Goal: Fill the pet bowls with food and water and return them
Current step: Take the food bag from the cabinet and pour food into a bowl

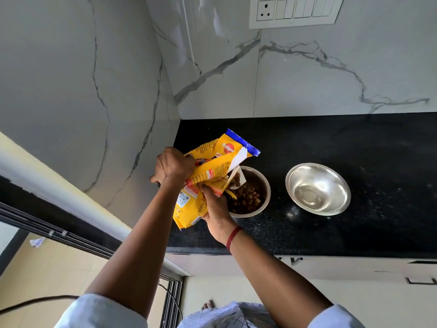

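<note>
Left hand clenched on the upper back of the yellow pet-food bag, knuckles toward camera. Right hand grips the bag from below, near its crumpled lower part, fingers wrapped into the foil; red thread band on that wrist. Both hands hold the bag tilted, torn mouth pointing right and down over the near-left steel bowl.

Bag: glossy crinkled plastic, yellow body, blue sealed strip at the far top edge, white inner lining showing at the torn flap. "Pedigree" logo readable on a red-orange badge near the top; QR code and small print on the lower panel, too small to read.

Steel bowl under the bag: round, shiny metal, partly filled with brown chunky kibble; a few pieces sit right at the bag's opening. Second steel bowl to the right, well apart from the first, same rounded polished shape, inside looks bare and reflective; cannot tell if it holds water.

Both bowls rest on a black speckled stone countertop, glossy. White marble-look wall tiles with grey veins behind and to the left. White switch plate with one socket and several rocker switches on the far wall. Pale sleeves at the near edge.
</note>
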